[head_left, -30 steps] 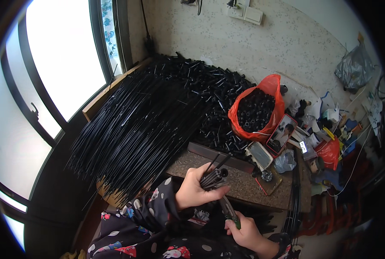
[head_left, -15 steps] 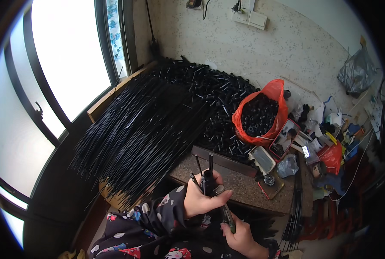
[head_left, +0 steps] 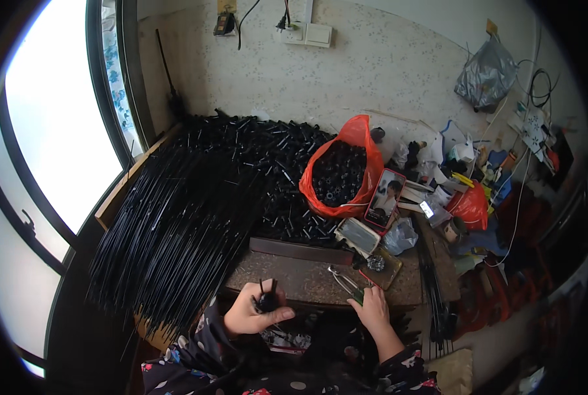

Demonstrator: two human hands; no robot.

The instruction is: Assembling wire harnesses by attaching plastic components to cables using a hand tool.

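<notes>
My left hand [head_left: 244, 317] is closed around a black tubular piece [head_left: 266, 301] with thin dark rods standing up from it. The fingers and thumb hide most of that piece. At the table's front edge, my right hand [head_left: 374, 311] grips pliers [head_left: 344, 282] with green handles, their metal jaws pointing left and away from me. The two hands are apart. Left of and beyond my left hand lies a wide heap of long, thin black rods [head_left: 169, 230].
Short black tubes [head_left: 287, 197] pile up behind a dark strip [head_left: 300, 251] on the speckled table [head_left: 287, 276]. A red plastic bag [head_left: 373, 158] holds small black parts. A phone [head_left: 385, 197] leans against it. Clutter, including a red bag [head_left: 470, 205], fills the right side.
My right hand has drawn the pliers away from the piece in my left hand, to the table's front edge on the right. The view has turned, so the scene sits further left.
</notes>
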